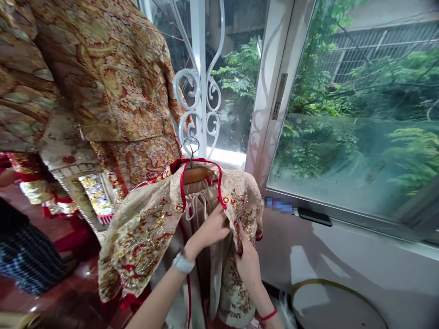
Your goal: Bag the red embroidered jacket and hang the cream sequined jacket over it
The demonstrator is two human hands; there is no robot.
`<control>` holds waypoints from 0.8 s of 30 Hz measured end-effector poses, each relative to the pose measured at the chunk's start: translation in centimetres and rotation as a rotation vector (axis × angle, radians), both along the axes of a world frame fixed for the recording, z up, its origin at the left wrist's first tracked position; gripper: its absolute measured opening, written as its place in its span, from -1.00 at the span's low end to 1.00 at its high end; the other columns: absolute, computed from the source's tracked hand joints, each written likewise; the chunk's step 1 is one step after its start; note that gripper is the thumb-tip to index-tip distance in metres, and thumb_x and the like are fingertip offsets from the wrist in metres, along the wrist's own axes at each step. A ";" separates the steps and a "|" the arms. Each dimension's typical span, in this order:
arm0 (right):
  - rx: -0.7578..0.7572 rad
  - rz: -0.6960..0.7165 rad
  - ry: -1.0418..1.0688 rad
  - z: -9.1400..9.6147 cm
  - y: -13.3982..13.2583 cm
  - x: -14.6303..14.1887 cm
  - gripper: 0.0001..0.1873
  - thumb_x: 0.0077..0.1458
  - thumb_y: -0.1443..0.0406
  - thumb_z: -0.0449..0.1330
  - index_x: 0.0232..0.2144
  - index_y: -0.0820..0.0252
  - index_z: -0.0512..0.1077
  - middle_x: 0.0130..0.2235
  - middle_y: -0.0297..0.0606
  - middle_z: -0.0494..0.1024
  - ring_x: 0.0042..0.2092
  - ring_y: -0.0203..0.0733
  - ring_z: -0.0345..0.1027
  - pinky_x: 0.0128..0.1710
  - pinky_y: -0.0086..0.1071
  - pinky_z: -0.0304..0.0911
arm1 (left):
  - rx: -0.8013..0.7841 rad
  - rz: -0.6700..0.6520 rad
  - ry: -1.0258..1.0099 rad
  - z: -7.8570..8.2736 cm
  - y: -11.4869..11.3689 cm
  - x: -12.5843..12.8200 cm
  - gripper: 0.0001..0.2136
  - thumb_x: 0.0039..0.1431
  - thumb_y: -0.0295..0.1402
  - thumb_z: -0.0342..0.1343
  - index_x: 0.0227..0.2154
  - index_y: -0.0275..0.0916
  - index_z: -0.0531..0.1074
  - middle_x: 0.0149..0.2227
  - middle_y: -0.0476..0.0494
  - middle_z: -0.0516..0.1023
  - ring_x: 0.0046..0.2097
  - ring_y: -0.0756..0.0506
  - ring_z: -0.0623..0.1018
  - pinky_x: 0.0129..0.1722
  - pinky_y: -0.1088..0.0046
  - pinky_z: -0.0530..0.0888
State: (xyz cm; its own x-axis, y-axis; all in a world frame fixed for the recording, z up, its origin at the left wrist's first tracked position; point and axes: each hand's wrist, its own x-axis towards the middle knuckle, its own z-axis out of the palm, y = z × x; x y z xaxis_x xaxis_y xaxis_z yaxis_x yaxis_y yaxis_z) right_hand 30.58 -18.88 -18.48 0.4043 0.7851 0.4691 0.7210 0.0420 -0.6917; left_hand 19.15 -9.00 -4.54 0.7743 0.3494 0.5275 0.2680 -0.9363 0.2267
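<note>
A cream jacket (151, 242) with red piping and gold and red sequin embroidery hangs open-fronted on a wooden hanger (196, 175). Inside it is a cream drawstring garment (202, 237) with its tie in a bow. My left hand (211, 227), a pale watch on its wrist, has curled fingers at the jacket's front edge on the right side; its fingertips are partly hidden by the cloth. Just below, my right hand (247, 260) grips the same edge between thumb and fingers. A red cord circles that wrist.
Large gold-and-red patterned garments (116, 82) hang at the left. Behind the jacket stands a white scrolled metal grille (199, 91) beside a sliding window (353, 114). A dark flat object (314, 216) lies on the sill. A gold-rimmed round item (329, 297) is low right. Another person's checked clothing (29, 260) shows at left.
</note>
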 end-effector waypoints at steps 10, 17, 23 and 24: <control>-0.022 0.041 0.004 2.0 1.2 0.1 -0.09 -0.02 0.47 0.00 0.40 0.16 -0.09 -0.23 -0.22 0.54 -0.29 -0.14 0.43 -0.23 -0.28 0.40 | 0.172 0.216 -0.246 7.9 0.8 0.0 -0.48 0.21 -0.50 0.03 0.24 -0.15 0.20 0.08 -0.25 0.43 0.13 -0.23 0.40 0.17 0.07 0.36; 0.074 -0.115 -0.024 0.7 -0.9 0.8 -0.41 0.21 0.32 -0.03 0.28 -0.04 0.19 0.09 -0.10 0.42 0.10 0.03 0.34 0.01 -0.12 0.34 | 0.515 0.166 0.366 14.0 5.6 -1.2 -0.63 0.24 -0.26 0.11 0.09 -0.15 0.39 -0.01 -0.23 0.49 0.07 -0.25 0.40 0.14 0.09 0.27; 0.082 -0.359 -0.084 -2.0 -0.8 3.7 -0.30 0.11 0.25 0.13 0.31 0.00 0.16 0.15 0.03 0.33 0.15 0.25 0.28 0.06 0.11 0.29 | 0.593 0.117 0.455 15.2 5.6 0.4 -0.51 0.17 -0.24 0.19 0.17 -0.09 0.34 -0.04 -0.24 0.50 0.01 -0.24 0.42 0.03 0.20 0.27; 0.094 -0.367 -0.042 -2.7 -0.7 4.5 -0.33 0.14 0.26 0.08 0.31 0.02 0.15 0.17 0.05 0.33 0.16 0.24 0.29 0.05 0.09 0.31 | 0.586 0.096 0.439 15.1 5.3 1.0 -0.49 0.14 -0.23 0.21 0.17 -0.09 0.35 0.01 -0.26 0.48 0.03 -0.26 0.42 0.03 0.19 0.27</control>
